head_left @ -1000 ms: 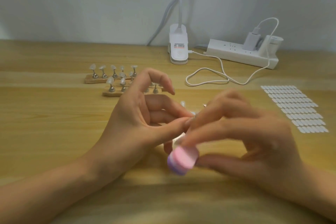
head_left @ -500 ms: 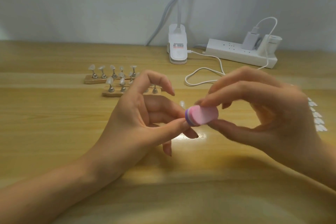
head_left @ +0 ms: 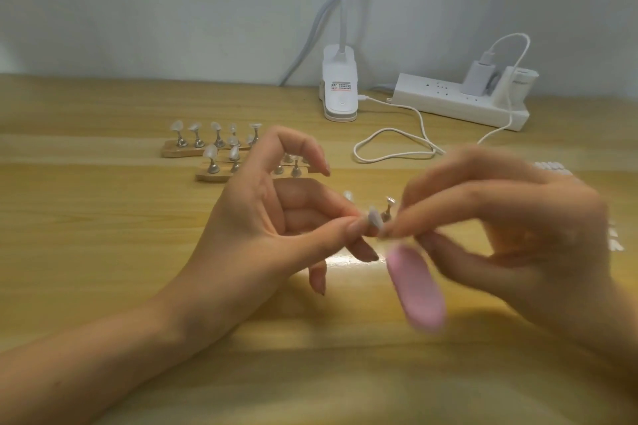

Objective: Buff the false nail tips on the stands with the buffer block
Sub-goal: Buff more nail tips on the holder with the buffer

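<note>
My left hand [head_left: 276, 228] pinches a small clear false nail tip [head_left: 374, 219] between thumb and fingers above the table's middle. My right hand [head_left: 500, 235], blurred, holds the pink buffer block [head_left: 416, 288], which hangs down and toward me from the fingers, and its fingertips touch the nail tip too. Just behind the tip stands a single metal stand [head_left: 386, 212]. Two wooden stand bars [head_left: 214, 176] with several metal stands and clear tips lie behind my left hand, partly hidden by it.
A white clip lamp base [head_left: 340, 93] stands at the back centre, a white power strip [head_left: 462, 102] with chargers to its right, and a looped white cable [head_left: 393, 145] lies on the wooden table. A sheet of spare nail tips [head_left: 552, 167] peeks out behind my right hand.
The right hand has swung the buffer block from up against the nail tip down to hang below it. Its fingers now meet the tip. The left hand has barely moved.
</note>
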Demonstrator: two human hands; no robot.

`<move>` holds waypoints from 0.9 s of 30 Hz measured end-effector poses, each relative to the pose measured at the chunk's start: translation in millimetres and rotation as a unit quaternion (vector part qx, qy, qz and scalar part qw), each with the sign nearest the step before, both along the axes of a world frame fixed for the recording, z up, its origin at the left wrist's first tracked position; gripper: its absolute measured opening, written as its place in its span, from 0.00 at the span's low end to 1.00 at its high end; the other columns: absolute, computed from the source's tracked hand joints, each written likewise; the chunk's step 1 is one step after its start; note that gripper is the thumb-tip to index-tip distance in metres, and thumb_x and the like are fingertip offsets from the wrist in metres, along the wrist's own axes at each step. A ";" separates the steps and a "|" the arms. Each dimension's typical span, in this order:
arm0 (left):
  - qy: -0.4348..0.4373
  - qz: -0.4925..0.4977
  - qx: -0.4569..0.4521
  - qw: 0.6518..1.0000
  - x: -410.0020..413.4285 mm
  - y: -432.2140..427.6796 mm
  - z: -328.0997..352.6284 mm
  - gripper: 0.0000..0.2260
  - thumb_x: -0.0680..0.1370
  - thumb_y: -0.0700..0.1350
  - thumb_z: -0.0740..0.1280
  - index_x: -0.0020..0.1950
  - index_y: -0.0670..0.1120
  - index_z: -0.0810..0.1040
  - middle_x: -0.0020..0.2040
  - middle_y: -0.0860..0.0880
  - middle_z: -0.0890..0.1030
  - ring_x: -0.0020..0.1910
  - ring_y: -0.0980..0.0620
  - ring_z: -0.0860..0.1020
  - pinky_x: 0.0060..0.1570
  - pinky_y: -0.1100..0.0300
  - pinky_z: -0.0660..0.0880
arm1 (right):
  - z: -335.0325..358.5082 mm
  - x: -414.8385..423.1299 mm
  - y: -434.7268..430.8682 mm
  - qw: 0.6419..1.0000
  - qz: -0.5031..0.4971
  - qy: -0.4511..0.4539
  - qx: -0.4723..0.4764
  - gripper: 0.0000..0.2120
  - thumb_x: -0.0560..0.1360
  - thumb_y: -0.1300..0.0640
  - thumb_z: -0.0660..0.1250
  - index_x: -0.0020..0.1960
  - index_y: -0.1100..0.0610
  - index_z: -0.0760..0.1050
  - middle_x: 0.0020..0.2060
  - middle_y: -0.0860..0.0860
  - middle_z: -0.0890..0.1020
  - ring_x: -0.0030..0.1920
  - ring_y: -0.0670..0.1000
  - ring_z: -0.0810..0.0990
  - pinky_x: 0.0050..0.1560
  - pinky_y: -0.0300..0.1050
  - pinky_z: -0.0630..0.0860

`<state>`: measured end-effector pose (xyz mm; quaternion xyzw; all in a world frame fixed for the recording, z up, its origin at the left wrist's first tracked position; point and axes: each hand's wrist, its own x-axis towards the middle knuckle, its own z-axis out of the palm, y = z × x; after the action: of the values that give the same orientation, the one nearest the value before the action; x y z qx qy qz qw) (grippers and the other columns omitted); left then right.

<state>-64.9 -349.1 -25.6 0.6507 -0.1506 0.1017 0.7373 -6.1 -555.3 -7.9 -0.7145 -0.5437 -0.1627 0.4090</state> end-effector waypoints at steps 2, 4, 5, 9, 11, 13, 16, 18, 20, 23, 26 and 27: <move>0.001 -0.004 0.002 1.000 0.4 -0.7 -1.0 0.20 0.71 0.37 0.77 0.52 0.47 0.68 0.38 0.42 0.85 0.31 0.50 0.84 0.23 0.61 0.74 | -6.4 -4.5 4.6 0.999 0.007 -0.013 -0.041 0.06 0.75 0.62 0.70 0.47 0.54 0.85 0.46 0.46 0.79 0.46 0.43 0.79 0.49 0.35 0.73; 0.009 0.012 0.006 1.000 1.2 -0.3 -2.3 0.21 0.70 0.37 0.78 0.53 0.47 0.68 0.38 0.44 0.85 0.31 0.51 0.83 0.23 0.62 0.73 | -11.2 -6.0 7.4 0.997 -0.011 -0.048 -0.055 0.06 0.75 0.60 0.70 0.48 0.52 0.85 0.45 0.47 0.76 0.45 0.44 0.77 0.47 0.37 0.73; 0.013 0.022 0.007 1.000 1.9 0.2 -3.0 0.19 0.70 0.38 0.76 0.53 0.47 0.69 0.37 0.44 0.85 0.31 0.51 0.84 0.23 0.62 0.73 | -11.1 -5.7 6.9 0.997 -0.024 -0.053 -0.048 0.07 0.76 0.60 0.69 0.49 0.51 0.84 0.44 0.48 0.76 0.44 0.45 0.77 0.45 0.39 0.73; 0.022 0.054 0.053 0.997 4.4 3.5 -4.1 0.19 0.70 0.43 0.78 0.52 0.52 0.72 0.40 0.45 0.86 0.35 0.50 0.84 0.24 0.66 0.70 | 0.1 0.5 -6.5 0.993 0.023 0.024 -0.114 0.06 0.79 0.53 0.69 0.51 0.52 0.84 0.42 0.49 0.77 0.38 0.43 0.74 0.39 0.31 0.70; 0.024 0.054 0.061 0.996 3.7 4.8 -4.0 0.17 0.69 0.47 0.77 0.52 0.54 0.73 0.41 0.47 0.86 0.35 0.51 0.84 0.24 0.66 0.69 | 11.7 -0.2 -16.1 0.963 0.110 0.103 -0.223 0.14 0.78 0.42 0.69 0.56 0.50 0.84 0.46 0.46 0.76 0.36 0.41 0.72 0.37 0.30 0.69; 0.026 0.044 0.049 0.997 3.5 6.4 -4.5 0.17 0.70 0.46 0.77 0.53 0.54 0.74 0.42 0.47 0.86 0.36 0.51 0.84 0.24 0.65 0.70 | 18.0 -3.6 -20.6 0.926 0.153 0.090 -0.333 0.20 0.71 0.41 0.75 0.62 0.40 0.81 0.53 0.39 0.73 0.40 0.38 0.72 0.40 0.26 0.69; 0.027 0.029 0.043 0.998 2.5 6.1 -4.9 0.17 0.72 0.41 0.76 0.55 0.51 0.73 0.44 0.45 0.86 0.39 0.49 0.85 0.25 0.64 0.72 | 5.5 -14.2 -15.9 0.923 0.128 0.032 -0.361 0.19 0.72 0.52 0.74 0.60 0.35 0.78 0.56 0.35 0.71 0.43 0.39 0.73 0.44 0.33 0.76; 0.026 0.026 0.043 0.998 2.0 5.8 -4.6 0.16 0.72 0.40 0.74 0.56 0.50 0.73 0.45 0.45 0.86 0.42 0.47 0.85 0.25 0.63 0.74 | -3.4 -16.5 -12.6 0.934 0.124 0.075 -0.325 0.08 0.75 0.53 0.73 0.52 0.41 0.81 0.55 0.36 0.73 0.43 0.43 0.76 0.43 0.41 0.78; 0.026 0.029 0.046 0.998 1.3 5.6 -4.3 0.17 0.72 0.40 0.74 0.56 0.50 0.72 0.45 0.45 0.86 0.44 0.47 0.86 0.26 0.63 0.75 | -4.6 -8.2 -11.5 0.939 0.101 0.112 -0.310 0.07 0.73 0.48 0.74 0.50 0.42 0.80 0.56 0.36 0.74 0.48 0.45 0.79 0.46 0.41 0.77; 0.023 0.031 0.052 0.998 0.0 5.0 -3.8 0.17 0.71 0.40 0.74 0.56 0.49 0.72 0.45 0.46 0.87 0.46 0.48 0.85 0.27 0.62 0.75 | -2.0 10.5 -18.0 0.940 0.082 0.155 -0.294 0.14 0.71 0.52 0.78 0.54 0.42 0.79 0.56 0.41 0.77 0.53 0.48 0.79 0.40 0.35 0.74; 0.022 0.030 0.058 0.998 -0.9 5.0 -3.3 0.18 0.71 0.40 0.74 0.57 0.49 0.72 0.45 0.45 0.86 0.46 0.46 0.85 0.27 0.62 0.75 | -0.1 21.2 -24.3 0.943 0.054 0.147 -0.292 0.21 0.72 0.58 0.78 0.60 0.41 0.78 0.54 0.42 0.80 0.45 0.48 0.80 0.37 0.29 0.72; 0.021 0.026 0.058 0.998 -1.3 5.0 -3.2 0.18 0.72 0.40 0.75 0.57 0.48 0.72 0.46 0.45 0.86 0.46 0.46 0.85 0.27 0.62 0.75 | 0.5 23.8 -26.0 0.945 0.041 0.140 -0.293 0.25 0.72 0.59 0.78 0.64 0.41 0.76 0.54 0.41 0.81 0.43 0.47 0.79 0.36 0.28 0.72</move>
<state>-66.2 -344.1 -28.7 0.6979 -0.1235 0.0979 0.6986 17.7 -581.3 -7.4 -0.7954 -0.5337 0.1219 0.2602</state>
